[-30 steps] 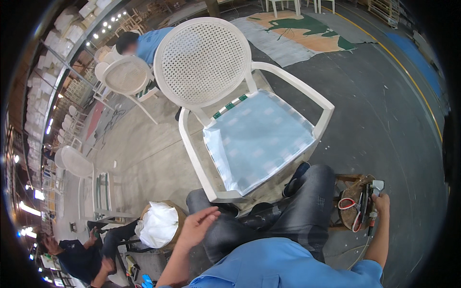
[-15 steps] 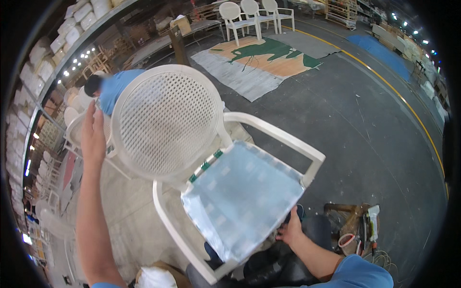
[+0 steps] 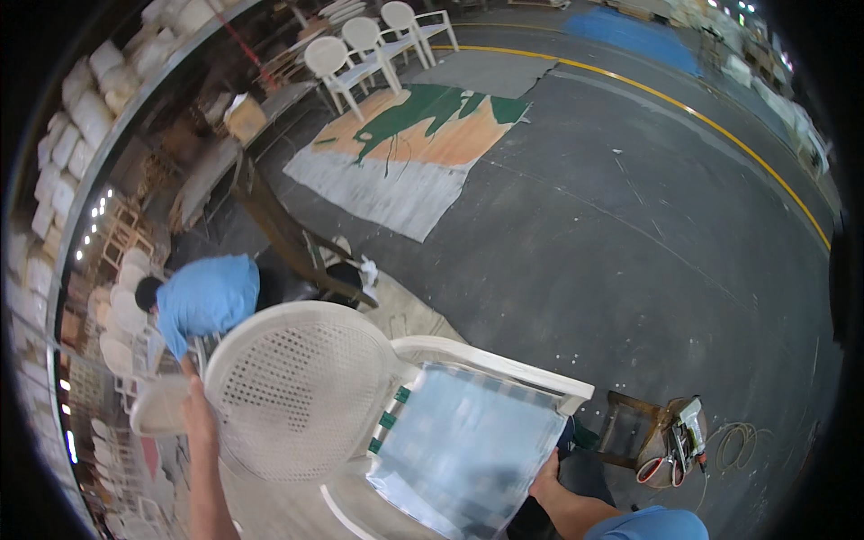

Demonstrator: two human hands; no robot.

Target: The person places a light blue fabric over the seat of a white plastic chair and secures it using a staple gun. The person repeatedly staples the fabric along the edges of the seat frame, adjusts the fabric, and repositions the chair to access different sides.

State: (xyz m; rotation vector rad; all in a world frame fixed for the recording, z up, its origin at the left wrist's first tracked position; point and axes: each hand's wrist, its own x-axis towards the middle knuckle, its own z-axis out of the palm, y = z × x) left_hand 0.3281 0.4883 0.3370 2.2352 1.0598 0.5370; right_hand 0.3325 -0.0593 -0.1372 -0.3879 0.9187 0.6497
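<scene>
Moved: chair (image 3: pixel 360 405) sits lower and nearer than half a second ago, its back now at lower left; more floor shows beyond it.
Left hand (image 3: pixel 198 412): clasps the round perforated back at its left rim, fingers wrapped over the edge.
Right hand (image 3: pixel 545 477): grips the front edge of the seat, below the blue wrapped cushion (image 3: pixel 468 445).
Chair: white plastic, held between both hands, tilted; long axis runs from the left hand down-right to the right hand.
Nearer hand: right, close to the body; left is stretched out.
Surface: dark concrete floor (image 3: pixel 630 207) past the chair, a painted sheet (image 3: pixel 414 144) far beyond.
Room: stool with tools (image 3: pixel 670 436) just right of the right hand; a person in blue (image 3: pixel 202 301) bends behind the left hand.
</scene>
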